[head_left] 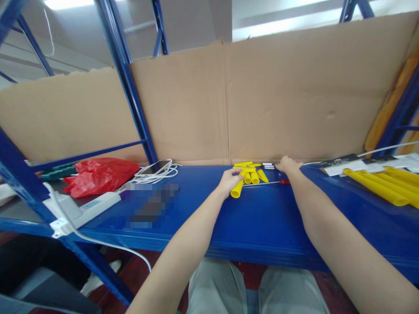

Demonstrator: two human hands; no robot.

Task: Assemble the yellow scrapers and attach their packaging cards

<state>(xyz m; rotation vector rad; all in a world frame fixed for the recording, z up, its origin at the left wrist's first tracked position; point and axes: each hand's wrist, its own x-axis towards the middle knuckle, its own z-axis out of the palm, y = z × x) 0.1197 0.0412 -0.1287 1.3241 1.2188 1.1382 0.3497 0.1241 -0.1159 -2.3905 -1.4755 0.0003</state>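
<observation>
My left hand (228, 182) is curled around a yellow tube (237, 190), whose open end points toward me. Just right of it, several more yellow tubes (251, 176) and pointed yellow pieces lie in a small group. At the back of the shelf, my right hand (288, 165) has its fingers drawn together beside small black-and-white items (269, 165); what it grips is hidden. A screwdriver with a red handle (284, 182) lies below my right hand, its thin metal shaft running left toward the yellow tubes.
The blue shelf (258, 218) is backed by cardboard (278, 96). On the right lie larger yellow tubes (376, 187) and black-and-white packaging (343, 165). Leftward are a phone (157, 167), white cable (160, 175), red plastic bag (101, 174), power strip (98, 207) and blue post (131, 87).
</observation>
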